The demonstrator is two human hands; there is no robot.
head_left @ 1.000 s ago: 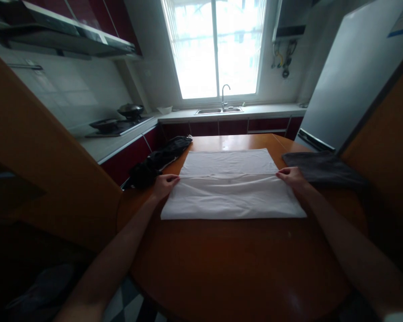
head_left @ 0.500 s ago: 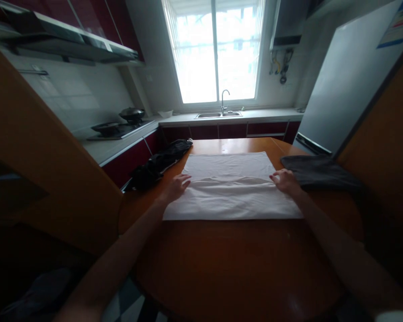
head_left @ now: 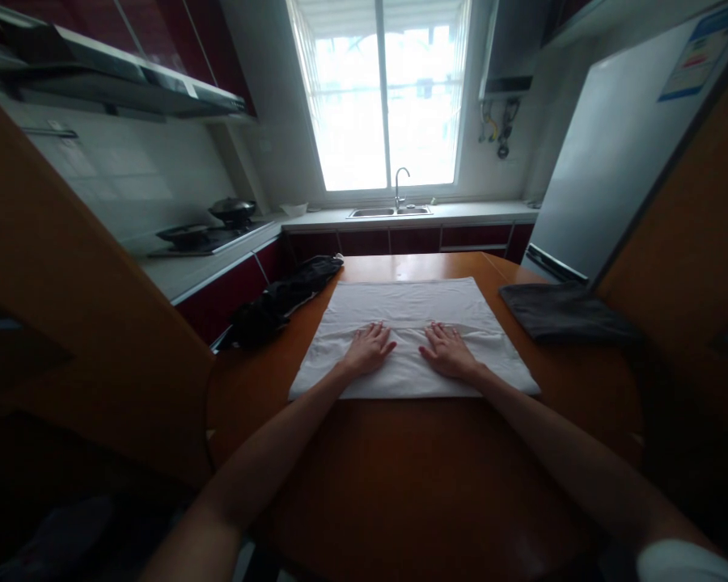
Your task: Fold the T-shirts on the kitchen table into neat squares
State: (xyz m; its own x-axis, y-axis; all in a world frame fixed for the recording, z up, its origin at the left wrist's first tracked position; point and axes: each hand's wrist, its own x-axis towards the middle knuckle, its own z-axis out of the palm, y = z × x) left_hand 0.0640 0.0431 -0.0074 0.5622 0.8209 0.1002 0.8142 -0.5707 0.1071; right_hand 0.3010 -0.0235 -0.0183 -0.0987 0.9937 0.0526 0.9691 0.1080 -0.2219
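Note:
A white garment (head_left: 406, 299), folded into a wide shape with a crease running across its middle, lies on the wooden table (head_left: 425, 469). My left hand (head_left: 369, 349) rests flat on the cloth left of its centre, fingers stretched toward the far side. Mirroring it, my right hand (head_left: 447, 349) lies flat right of centre with its fingers spread. Both hands touch the cloth near the crease and grip nothing. Which kind of garment it is cannot be made out.
Dark crumpled clothing (head_left: 279, 303) lies along the table's left edge. A folded dark grey cloth (head_left: 564, 312) is at the right. Beyond the table are a counter with a sink (head_left: 389, 212), a stove with pans (head_left: 234, 211), and a fridge (head_left: 607, 153).
Both hands have moved inward from the garment's left and right edges to its middle. Their fingers went from pinching at the edges to lying flat on the cloth.

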